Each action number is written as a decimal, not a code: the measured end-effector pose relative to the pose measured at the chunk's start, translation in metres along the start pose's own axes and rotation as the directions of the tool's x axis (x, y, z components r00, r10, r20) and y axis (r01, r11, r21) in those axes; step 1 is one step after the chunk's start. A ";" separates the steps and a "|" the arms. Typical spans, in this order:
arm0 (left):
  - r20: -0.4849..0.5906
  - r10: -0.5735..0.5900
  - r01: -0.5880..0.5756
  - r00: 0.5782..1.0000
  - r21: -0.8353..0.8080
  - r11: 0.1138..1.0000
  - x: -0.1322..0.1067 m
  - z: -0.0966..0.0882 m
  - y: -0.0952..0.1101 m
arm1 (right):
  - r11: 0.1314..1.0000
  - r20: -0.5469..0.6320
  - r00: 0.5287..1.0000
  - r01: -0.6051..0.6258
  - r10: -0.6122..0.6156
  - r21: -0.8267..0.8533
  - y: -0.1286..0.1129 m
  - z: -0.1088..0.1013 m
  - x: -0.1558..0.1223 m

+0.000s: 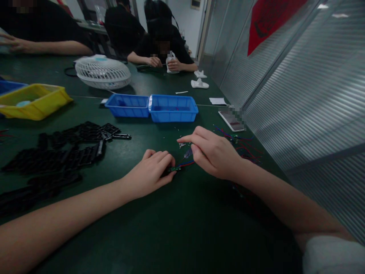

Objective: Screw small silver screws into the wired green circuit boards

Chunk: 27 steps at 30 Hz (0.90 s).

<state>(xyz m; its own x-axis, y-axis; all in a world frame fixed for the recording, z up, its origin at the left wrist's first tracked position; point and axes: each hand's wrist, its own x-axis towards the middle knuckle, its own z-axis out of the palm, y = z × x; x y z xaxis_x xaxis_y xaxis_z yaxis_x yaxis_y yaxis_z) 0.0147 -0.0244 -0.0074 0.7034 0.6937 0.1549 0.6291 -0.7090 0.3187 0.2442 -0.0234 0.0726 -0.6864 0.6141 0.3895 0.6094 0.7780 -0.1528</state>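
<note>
My left hand (155, 169) is closed at the table, its thumb and fingers pinching a small green circuit board (174, 168) with red and blue wires coming off it. My right hand (215, 154) is closed around a small screwdriver (188, 153) with a clear handle, its thin shaft slanting down toward the board. The right index finger stretches out over a little pile of screws (181, 145). Part of the screwdriver handle is hidden by the right hand, and the left fingers cover one end of the board.
Black plastic parts (57, 158) lie in heaps on the left. Beyond my hands stand blue bins (173, 114), a yellow bin (42, 110) and a white fan (102, 72). Wired boards (234, 137) and a phone (232, 120) lie to the right. Across the table a person (171, 38) handles a white piece.
</note>
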 end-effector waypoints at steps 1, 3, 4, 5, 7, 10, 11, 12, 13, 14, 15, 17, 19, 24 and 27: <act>-0.002 0.005 -0.005 1.000 -0.005 1.000 0.000 0.000 0.000 | 0.998 -0.017 1.000 0.017 -0.016 0.061 -0.001 0.002 -0.001; -0.009 0.011 -0.011 1.000 -0.013 1.000 -0.001 0.000 0.000 | 0.985 -0.086 0.994 0.076 -0.063 0.154 -0.003 0.007 -0.004; -0.013 0.012 -0.012 1.000 -0.014 1.000 -0.001 -0.001 0.000 | 0.978 -0.137 0.987 0.105 -0.080 0.181 -0.004 0.010 -0.006; -0.014 0.012 -0.012 1.000 -0.015 1.000 -0.001 -0.001 0.000 | 0.971 -0.181 0.979 0.133 -0.097 0.197 -0.003 0.013 -0.008; -0.008 0.009 -0.009 1.000 -0.016 1.000 -0.001 -0.003 0.001 | 0.964 -0.243 0.963 0.169 -0.117 0.206 -0.001 0.018 -0.010; 0.004 0.004 -0.004 1.000 -0.024 1.000 -0.001 -0.003 0.002 | 0.965 -0.267 0.956 0.175 -0.118 0.197 0.003 0.019 -0.011; 0.004 0.002 -0.002 1.000 -0.027 1.000 -0.001 -0.003 0.001 | 0.965 -0.266 0.958 0.165 -0.108 0.203 0.004 0.018 -0.011; 0.001 0.000 0.000 1.000 -0.031 1.000 -0.001 -0.002 0.001 | 0.964 -0.261 0.961 0.156 -0.096 0.217 0.004 0.016 -0.011; -0.003 -0.001 0.001 1.000 -0.034 0.999 -0.001 -0.001 0.000 | 0.961 -0.256 0.963 0.146 -0.083 0.236 0.004 0.014 -0.011; -0.005 -0.004 0.004 1.000 -0.035 0.999 -0.001 -0.001 0.000 | 0.956 -0.249 0.966 0.138 -0.072 0.258 0.004 0.012 -0.010; -0.003 -0.008 0.008 1.000 -0.036 0.999 0.000 -0.001 0.000 | 0.953 -0.242 0.968 0.130 -0.062 0.275 0.004 0.010 -0.010; 0.013 -0.012 0.012 1.000 -0.038 0.999 0.000 -0.002 0.001 | 0.951 -0.228 0.973 0.113 -0.047 0.289 0.004 0.007 -0.010; 0.034 -0.017 0.018 0.999 -0.042 0.999 0.000 -0.004 0.002 | 0.957 -0.217 0.976 0.089 -0.028 0.276 0.005 0.005 -0.009; 0.026 -0.008 0.009 1.000 -0.043 0.999 -0.001 -0.003 0.001 | 0.991 -0.194 0.981 0.030 -0.004 0.131 0.005 0.004 -0.009; -0.006 0.006 -0.006 1.000 -0.036 0.999 -0.001 0.001 -0.002 | 1.000 -0.186 0.982 -0.003 0.008 0.024 0.004 0.003 -0.008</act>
<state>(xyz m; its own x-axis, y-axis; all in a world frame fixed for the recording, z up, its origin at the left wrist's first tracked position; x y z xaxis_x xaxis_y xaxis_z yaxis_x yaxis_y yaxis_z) 0.0133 -0.0240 -0.0087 0.7050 0.6903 0.1626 0.6124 -0.7082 0.3514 0.2509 -0.0254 0.0659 -0.5960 0.5846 0.5506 0.6020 0.7790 -0.1754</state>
